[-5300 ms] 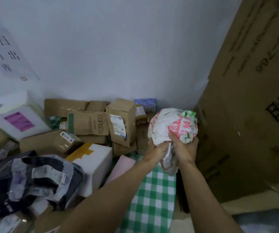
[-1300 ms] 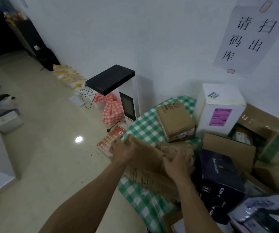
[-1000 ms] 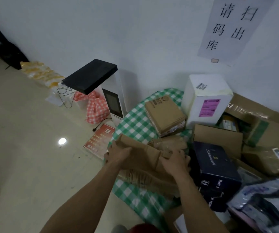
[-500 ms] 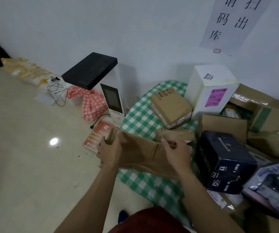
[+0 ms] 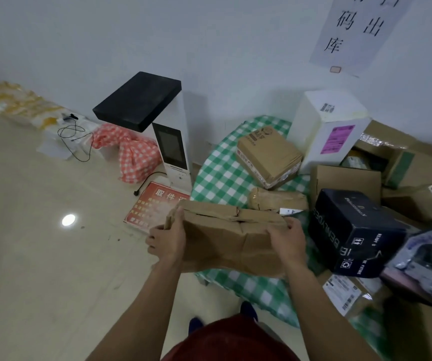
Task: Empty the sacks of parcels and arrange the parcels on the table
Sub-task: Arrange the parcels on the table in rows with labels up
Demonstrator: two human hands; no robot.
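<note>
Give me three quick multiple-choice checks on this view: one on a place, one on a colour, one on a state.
1. Where on the table is the white box?
A) at the back, by the wall
B) at the near edge
C) hanging off the left edge

2. The label on the white box is:
A) green
B) purple
C) yellow

3. The brown parcel is:
A) lying untouched
B) gripped at both ends
C) gripped at one end only

Key:
1 A, it stands at the far side, close to the wall.
2 B, the sticker on its side is purple.
3 B, the left hand grips its left end and the right hand its right end.
</note>
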